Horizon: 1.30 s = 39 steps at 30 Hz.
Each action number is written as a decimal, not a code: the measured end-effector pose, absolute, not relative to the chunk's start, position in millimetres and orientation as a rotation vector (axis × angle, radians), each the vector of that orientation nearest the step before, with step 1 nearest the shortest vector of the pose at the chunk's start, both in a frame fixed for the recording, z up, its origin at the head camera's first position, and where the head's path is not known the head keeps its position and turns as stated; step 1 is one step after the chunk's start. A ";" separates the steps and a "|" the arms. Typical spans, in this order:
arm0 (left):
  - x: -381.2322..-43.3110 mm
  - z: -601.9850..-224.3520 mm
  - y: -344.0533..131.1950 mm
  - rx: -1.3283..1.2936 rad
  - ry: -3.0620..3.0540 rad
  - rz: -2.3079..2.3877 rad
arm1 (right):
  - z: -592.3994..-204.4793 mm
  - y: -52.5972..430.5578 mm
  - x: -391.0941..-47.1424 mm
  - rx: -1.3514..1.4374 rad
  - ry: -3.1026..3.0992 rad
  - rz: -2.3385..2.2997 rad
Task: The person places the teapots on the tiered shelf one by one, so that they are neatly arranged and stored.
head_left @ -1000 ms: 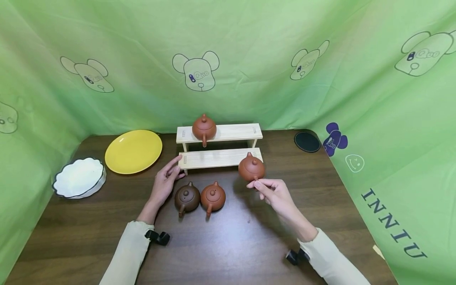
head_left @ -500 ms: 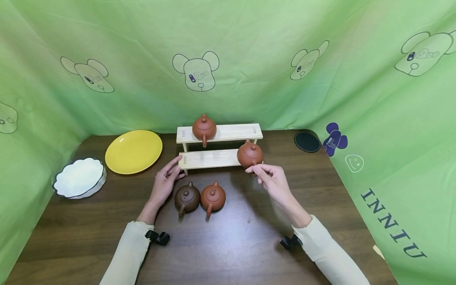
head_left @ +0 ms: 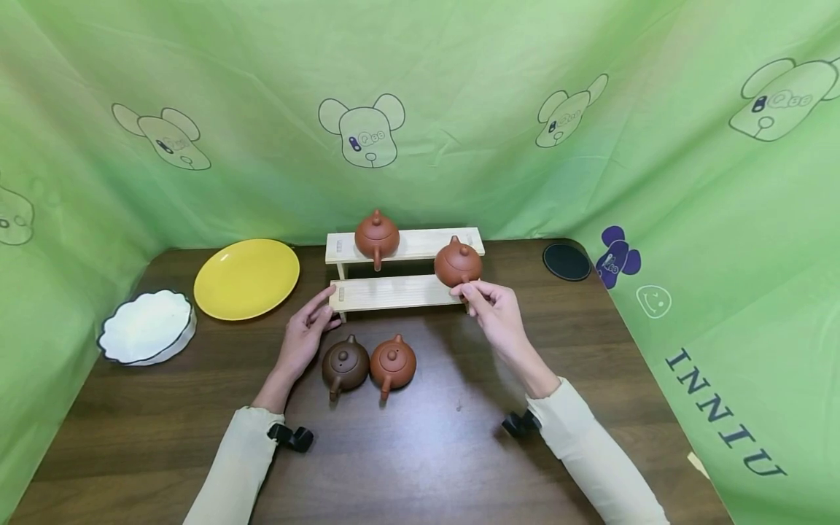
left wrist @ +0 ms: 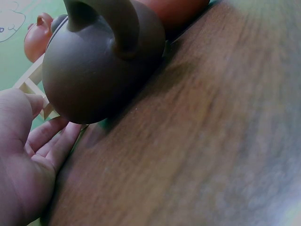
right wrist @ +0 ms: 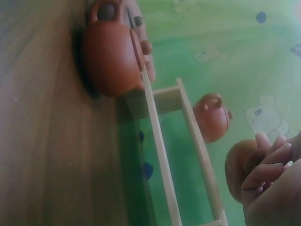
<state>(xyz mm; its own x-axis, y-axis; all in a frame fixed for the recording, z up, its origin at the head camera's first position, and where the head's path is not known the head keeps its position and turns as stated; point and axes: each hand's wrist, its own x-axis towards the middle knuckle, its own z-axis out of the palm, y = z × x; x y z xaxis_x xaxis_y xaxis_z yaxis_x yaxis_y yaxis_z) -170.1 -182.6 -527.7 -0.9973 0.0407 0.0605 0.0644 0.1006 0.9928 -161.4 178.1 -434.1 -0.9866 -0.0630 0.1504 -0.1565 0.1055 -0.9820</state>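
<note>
My right hand (head_left: pixel 495 315) pinches the handle of a reddish-brown clay teapot (head_left: pixel 457 264), its spout pointing away. In the head view this teapot overlaps the right end of the lower shelf and the front of the upper one; the right wrist view shows it raised above the boards. My left hand (head_left: pixel 304 337) touches the left end of the lower wooden shelf (head_left: pixel 394 292) with fairly straight fingers. Another reddish teapot (head_left: pixel 377 237) sits on the upper shelf (head_left: pixel 433 243), left of its middle. On the table before the shelves stand a dark brown teapot (left wrist: pixel 99 70) and a reddish teapot (right wrist: pixel 110 59), side by side.
To the left lie a yellow plate (head_left: pixel 246 280) and a white scalloped bowl (head_left: pixel 147 328) with a dark rim. A black round coaster (head_left: pixel 566 262) is at the table's back right. A green printed curtain (head_left: pixel 459 168) closes off the back and sides.
My right hand has carried its teapot away from me and slightly left, from before the lower shelf to over its right end. The left hand and the other teapots have stayed put.
</note>
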 end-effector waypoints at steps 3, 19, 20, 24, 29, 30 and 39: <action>-170.3 -528.5 -182.8 -0.114 -2.320 -2.085 | -434.5 174.4 -169.2 0.241 -2.269 2.009; -170.7 -528.5 -182.5 -0.102 -2.311 -2.089 | -431.2 169.9 -198.1 0.305 -2.293 1.841; -170.7 -528.2 -182.5 -0.103 -2.310 -2.091 | -431.1 169.2 -199.2 0.306 -2.296 1.836; -171.4 -528.4 -182.8 -0.121 -2.311 -2.101 | -432.2 165.4 -204.0 0.291 -2.302 1.823; -171.3 -529.1 -182.1 -0.117 -2.313 -2.100 | -435.0 160.1 -210.7 0.282 -2.303 1.805; -171.2 -529.2 -181.9 -0.117 -2.312 -2.099 | -435.3 159.4 -211.8 0.278 -2.307 1.799; -171.0 -528.9 -182.9 -0.105 -2.316 -2.093 | -433.2 151.8 -220.9 0.272 -2.353 1.710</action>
<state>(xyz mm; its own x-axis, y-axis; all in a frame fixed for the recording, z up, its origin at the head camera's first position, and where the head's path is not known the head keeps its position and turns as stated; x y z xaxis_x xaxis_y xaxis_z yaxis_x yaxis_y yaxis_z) -171.0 -182.9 -528.9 -0.9976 0.0375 0.0583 0.0618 0.0995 0.9931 -220.9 151.8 -433.2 -0.9587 -0.0208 0.2835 -0.2761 0.3059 -0.9112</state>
